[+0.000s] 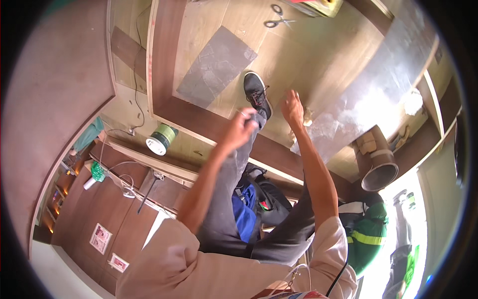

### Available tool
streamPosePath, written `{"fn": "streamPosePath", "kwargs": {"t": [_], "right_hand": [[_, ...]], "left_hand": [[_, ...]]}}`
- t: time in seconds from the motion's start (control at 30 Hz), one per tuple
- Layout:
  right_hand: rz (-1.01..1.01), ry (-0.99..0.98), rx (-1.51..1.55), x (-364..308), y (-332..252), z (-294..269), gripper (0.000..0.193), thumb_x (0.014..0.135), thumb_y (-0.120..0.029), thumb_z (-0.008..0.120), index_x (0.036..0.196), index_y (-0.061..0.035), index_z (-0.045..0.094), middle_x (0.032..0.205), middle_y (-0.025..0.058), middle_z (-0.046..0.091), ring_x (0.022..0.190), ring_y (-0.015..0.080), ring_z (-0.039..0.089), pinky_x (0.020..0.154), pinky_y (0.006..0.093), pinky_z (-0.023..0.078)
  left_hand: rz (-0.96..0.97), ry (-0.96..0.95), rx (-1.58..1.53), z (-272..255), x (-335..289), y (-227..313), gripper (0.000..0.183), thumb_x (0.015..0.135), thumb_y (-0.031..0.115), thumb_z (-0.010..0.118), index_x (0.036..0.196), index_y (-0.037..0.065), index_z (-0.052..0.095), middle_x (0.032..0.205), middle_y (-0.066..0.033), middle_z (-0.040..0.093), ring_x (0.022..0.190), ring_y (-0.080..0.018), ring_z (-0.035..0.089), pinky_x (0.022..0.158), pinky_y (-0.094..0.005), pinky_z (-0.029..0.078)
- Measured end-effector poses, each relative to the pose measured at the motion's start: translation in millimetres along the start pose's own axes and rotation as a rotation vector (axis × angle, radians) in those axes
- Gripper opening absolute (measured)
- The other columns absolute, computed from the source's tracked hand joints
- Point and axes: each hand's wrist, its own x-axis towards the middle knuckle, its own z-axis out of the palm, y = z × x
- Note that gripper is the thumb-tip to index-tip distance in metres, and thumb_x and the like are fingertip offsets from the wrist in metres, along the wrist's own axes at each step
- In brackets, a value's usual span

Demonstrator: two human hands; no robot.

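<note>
My left hand (pixel 241 127) hangs above my raised leg, just below the black shoe (pixel 255 90). Its fingers look bent but are smeared by motion, so whether they hold anything is unclear. To the right of the shoe, my right hand (pixel 293 107) is closed with the fingers curled in; whatever they pinch, if anything, is too small to make out. A small pale crumpled piece (pixel 307 118) lies right beside that hand on the wooden surface. Left of the shoe lies a flat grey sheet (pixel 217 67), and scissors (pixel 278 23) rest at the far side.
A brown raised edge (pixel 162 60) borders the wooden surface (pixel 209 15). A shiny clear plastic sheet (pixel 368 79) covers its right part, near a brown roll (pixel 377 162). A green and white spool (pixel 162 139) stands left. Bags, one blue (pixel 245 212), one green (pixel 368 234), sit near my legs.
</note>
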Motion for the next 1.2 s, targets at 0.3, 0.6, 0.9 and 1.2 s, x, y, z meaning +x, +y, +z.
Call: {"fn": "streamPosePath", "kwargs": {"t": [0.3,0.6,0.9,1.2], "right_hand": [[-0.073,0.141,-0.353,191,-83,153,0.083,0.079,-0.047,0.073,0.144,-0.0071,0.038,0.133,0.0169,0.05,0.127,0.0338,0.045,0.103,0.0511,0.036],[-0.119,-0.064,-0.376,220,-77,167,0.081,0.066,-0.05,0.084,0.131,-0.0139,0.053,0.121,0.0102,0.062,0.117,0.0275,0.056,0.094,0.0478,0.042],[-0.094,-0.543,-0.034,187,-120,-29,0.061,0.08,-0.035,0.081,0.125,0.0001,0.059,0.107,0.0134,0.072,0.094,0.0181,0.068,0.084,0.0314,0.053],[-0.047,-0.543,0.102,33,-281,-246,0.057,0.085,-0.013,0.075,0.136,-0.0017,0.05,0.117,0.0123,0.066,0.095,0.0245,0.064,0.088,0.0346,0.051]], "left_hand": [[0.043,-0.064,0.036,34,1,-31,0.038,0.089,0.014,0.067,0.122,0.003,0.053,0.109,-0.02,0.063,0.1,-0.0381,0.062,0.083,-0.0436,0.05],[-0.091,0.082,-0.06,6,9,-31,0.036,0.089,0.015,0.067,0.12,0.004,0.054,0.107,-0.0197,0.064,0.099,-0.0367,0.063,0.086,-0.042,0.051],[-0.059,0.526,-0.361,0,20,-59,0.033,0.091,0.014,0.067,0.121,0.005,0.055,0.102,-0.0126,0.066,0.088,-0.0222,0.068,0.075,-0.0339,0.054],[-0.362,0.787,-0.698,-124,13,-192,0.071,0.093,0.055,0.058,0.141,0.006,0.04,0.139,-0.0148,0.047,0.124,-0.025,0.051,0.106,-0.0421,0.036]]}}
